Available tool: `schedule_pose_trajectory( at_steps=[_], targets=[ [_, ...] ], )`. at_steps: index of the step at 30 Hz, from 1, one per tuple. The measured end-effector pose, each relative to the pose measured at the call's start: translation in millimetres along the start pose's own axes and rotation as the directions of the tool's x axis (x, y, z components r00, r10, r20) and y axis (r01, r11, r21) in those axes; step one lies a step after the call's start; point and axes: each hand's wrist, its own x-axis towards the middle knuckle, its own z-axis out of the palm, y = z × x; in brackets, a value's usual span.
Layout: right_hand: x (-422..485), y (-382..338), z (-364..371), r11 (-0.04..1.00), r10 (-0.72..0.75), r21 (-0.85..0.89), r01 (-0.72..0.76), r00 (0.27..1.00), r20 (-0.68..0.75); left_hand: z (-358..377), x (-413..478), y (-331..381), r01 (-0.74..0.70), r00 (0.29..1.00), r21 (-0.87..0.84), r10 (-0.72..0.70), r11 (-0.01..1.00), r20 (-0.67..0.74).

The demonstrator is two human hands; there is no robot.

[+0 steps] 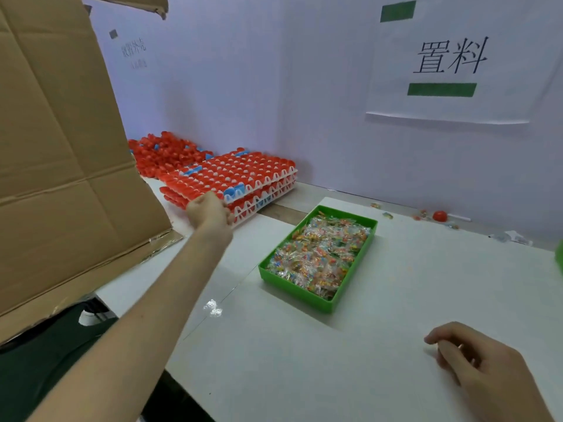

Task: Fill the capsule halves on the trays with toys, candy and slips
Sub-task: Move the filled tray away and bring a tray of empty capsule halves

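Note:
A stack of white trays (275,185) filled with red and a few blue capsule halves (240,172) stands at the back left by the wall. My left hand (210,210) reaches out and grips the near corner of this stack. A green bin (316,303) of small wrapped toys or candy (320,254) sits mid-table. My right hand (475,365) rests on the white table at the lower right, fingers loosely curled, holding nothing.
A large cardboard box (61,147) stands open at the left, close to my left arm. More loose red capsule halves (161,152) lie behind the trays. A stray red capsule (439,215) and wrappers lie by the back wall. Another green edge (559,254) shows at far right.

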Motion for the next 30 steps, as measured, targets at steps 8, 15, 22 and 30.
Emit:
schedule_pose_trajectory(
  at_steps=[8,15,22,30],
  targets=[
    [1,0,1,1.0,-0.023,-0.019,0.023,1.0,-0.01,-32,68,-2,0.188,0.974,0.01,-0.185,0.982,-0.13],
    [8,15,5,0.997,0.011,-0.078,-0.011,1.0,0.0,-41,89,-10,0.226,0.963,0.082,-0.235,0.971,0.133],
    [31,12,1,0.927,0.149,0.342,-0.153,0.988,0.037,-45,109,-14,0.217,0.963,0.114,-0.231,0.97,0.135],
    [124,-146,92,0.845,-0.068,0.524,-0.103,0.952,0.298,-44,120,-23,0.152,0.976,0.065,-0.16,0.986,0.15]
  ],
)
